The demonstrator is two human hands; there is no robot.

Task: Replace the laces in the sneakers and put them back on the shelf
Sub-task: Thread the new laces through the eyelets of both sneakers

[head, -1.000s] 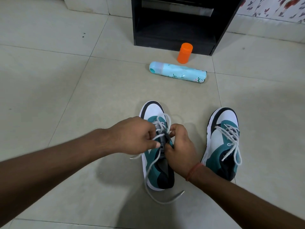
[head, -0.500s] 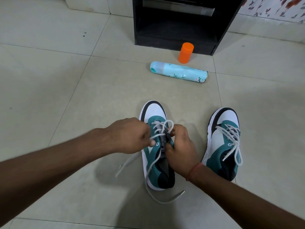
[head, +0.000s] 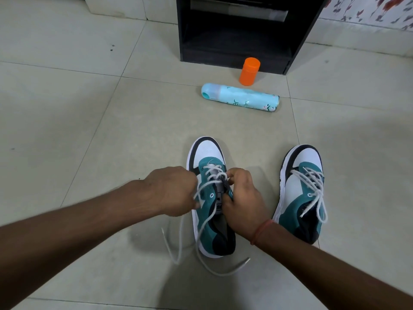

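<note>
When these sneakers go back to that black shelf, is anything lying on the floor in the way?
Yes. A light blue spray can lies on its side between the sneakers and the shelf, and an orange bottle stands upright at the shelf's front edge.

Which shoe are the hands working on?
The white-and-teal sneaker on the left; both hands grip its white lace. The matching sneaker on the right sits untouched.

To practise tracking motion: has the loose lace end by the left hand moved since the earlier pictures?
Yes. The loose lace end has swung out left and nearer the camera, away from the left sneaker.
</note>
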